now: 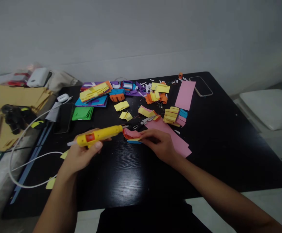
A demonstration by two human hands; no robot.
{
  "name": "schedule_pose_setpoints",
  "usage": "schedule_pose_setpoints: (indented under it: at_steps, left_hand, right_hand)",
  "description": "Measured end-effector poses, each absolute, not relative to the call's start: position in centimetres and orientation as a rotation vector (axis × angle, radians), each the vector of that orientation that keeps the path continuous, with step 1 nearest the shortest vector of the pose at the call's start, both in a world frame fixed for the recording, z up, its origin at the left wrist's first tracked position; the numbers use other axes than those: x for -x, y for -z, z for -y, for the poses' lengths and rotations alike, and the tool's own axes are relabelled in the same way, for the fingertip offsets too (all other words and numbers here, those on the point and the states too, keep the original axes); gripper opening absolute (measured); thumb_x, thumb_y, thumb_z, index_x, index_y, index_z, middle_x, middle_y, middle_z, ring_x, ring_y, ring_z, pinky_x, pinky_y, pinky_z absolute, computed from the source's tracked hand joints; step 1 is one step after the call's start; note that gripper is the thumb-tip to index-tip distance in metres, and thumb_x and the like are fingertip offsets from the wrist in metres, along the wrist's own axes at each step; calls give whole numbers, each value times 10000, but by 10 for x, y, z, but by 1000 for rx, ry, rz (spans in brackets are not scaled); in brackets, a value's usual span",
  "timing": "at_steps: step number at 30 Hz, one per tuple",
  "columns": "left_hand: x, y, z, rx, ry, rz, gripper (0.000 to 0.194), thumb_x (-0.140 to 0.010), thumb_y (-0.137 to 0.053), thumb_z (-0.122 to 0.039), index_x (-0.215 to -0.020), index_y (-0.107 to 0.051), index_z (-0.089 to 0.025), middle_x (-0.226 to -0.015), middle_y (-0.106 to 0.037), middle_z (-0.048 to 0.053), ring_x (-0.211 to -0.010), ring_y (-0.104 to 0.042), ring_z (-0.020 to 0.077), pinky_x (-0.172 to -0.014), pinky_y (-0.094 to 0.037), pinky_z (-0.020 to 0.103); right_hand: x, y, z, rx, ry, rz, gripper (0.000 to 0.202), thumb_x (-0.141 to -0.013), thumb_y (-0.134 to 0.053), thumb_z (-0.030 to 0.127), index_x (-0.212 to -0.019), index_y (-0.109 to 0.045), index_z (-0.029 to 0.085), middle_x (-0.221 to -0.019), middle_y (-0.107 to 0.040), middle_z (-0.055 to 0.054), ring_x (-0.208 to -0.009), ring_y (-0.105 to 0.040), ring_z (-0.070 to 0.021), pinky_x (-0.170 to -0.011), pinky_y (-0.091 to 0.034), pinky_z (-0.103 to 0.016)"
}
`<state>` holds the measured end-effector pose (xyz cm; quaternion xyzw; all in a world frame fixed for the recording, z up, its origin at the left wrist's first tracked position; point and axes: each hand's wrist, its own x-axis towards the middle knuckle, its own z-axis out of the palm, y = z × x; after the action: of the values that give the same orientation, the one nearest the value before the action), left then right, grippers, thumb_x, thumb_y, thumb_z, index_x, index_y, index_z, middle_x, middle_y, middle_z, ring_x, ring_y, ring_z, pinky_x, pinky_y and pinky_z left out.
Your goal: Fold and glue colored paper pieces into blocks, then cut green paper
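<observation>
A yellow glue gun (107,133) with a red-orange patch is gripped in my left hand (84,153), its nozzle pointing right. A clear glue stick pokes out of its back end. Between the fingertips of my right hand (159,143) is a small folded paper piece (132,134) in pink, red, yellow and blue. The nozzle tip is at the left end of this piece; whether it touches, I cannot tell. Scissors (145,121) lie just beyond my right hand, partly over paper. Pink paper sheets (179,144) lie under and beside that hand.
Folded yellow papers (95,92), a green paper stack (83,113) and scraps spread over the black table (228,152). A dark phone (64,118) and a white cable (37,115) lie left. A phone case (201,86) is at the back right. A white stool (269,108) stands right.
</observation>
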<state>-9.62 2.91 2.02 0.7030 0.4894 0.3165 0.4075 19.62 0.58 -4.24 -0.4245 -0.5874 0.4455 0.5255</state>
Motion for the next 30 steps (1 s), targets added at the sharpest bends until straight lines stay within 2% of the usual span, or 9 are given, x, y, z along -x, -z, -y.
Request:
schedule_pose_setpoints:
  at_steps: [3,7,11,16,21,24,28,30]
  left_hand:
    - [92,-24,-32,-1902,-701,-1155,340,-917,-660,-509,-901,-772,-189,-738,-668,53,-616,-571,177,-560,-471,271]
    - [89,-30,-32,-1981,-678,-1070,277,-939,-638,-426,-861,-761,-191,-827,-712,71,-704,-636,206,-646,-502,288]
    - [89,-31,-31,-1928,-713,-1091,290,-923,-659,-455,-849,-752,-190,-781,-696,55,-622,-582,179,-588,-460,276]
    - [89,-29,-32,-1905,-686,-1117,327,-897,-685,-496,-816,-750,-186,-750,-688,57,-599,-556,173,-560,-446,274]
    - [87,-19,-28,-1773,-743,-1164,364,-913,-669,-522,-900,-759,-169,-766,-696,67,-603,-578,172,-524,-452,262]
    - [75,-14,-24,-1690,-827,-1218,304,-903,-714,-474,-976,-758,-183,-792,-685,49,-612,-582,156,-517,-458,243]
    - [58,-12,-24,-1681,-868,-1269,208,-812,-837,-338,-951,-744,-213,-854,-678,25,-713,-616,147,-624,-525,233]
    - [55,-9,-25,-1613,-845,-1230,234,-783,-859,-304,-944,-721,-207,-807,-651,5,-654,-588,124,-561,-512,214]
  right_hand:
    - [-197,42,-6,986,-1028,1445,57,-923,-778,298,-969,-811,296,-1058,-802,-40,-988,-759,-225,-891,-630,-408]
    - [-197,41,-7,984,-1019,1462,62,-924,-777,304,-976,-808,290,-1016,-799,-41,-944,-754,-220,-846,-627,-390]
    - [-196,42,-6,1049,-1106,1423,101,-893,-807,340,-963,-807,267,-991,-802,-42,-894,-761,-214,-822,-636,-369]
    - [-194,43,-4,1050,-1243,1363,169,-819,-867,345,-941,-796,252,-1035,-802,-37,-934,-777,-222,-871,-656,-380]
    - [-195,42,-4,1115,-1239,1458,137,-844,-836,307,-958,-795,243,-976,-797,-39,-873,-764,-209,-838,-647,-374]
    - [-195,43,-4,1107,-1228,1488,110,-857,-806,275,-954,-778,230,-973,-778,-41,-879,-751,-203,-836,-633,-364]
    - [-195,43,-5,1101,-1335,1400,141,-843,-816,291,-944,-740,229,-952,-759,-33,-878,-744,-204,-828,-624,-367]
    - [-195,41,-5,1049,-1461,1317,193,-820,-847,307,-948,-727,226,-941,-758,-24,-865,-748,-198,-839,-619,-369]
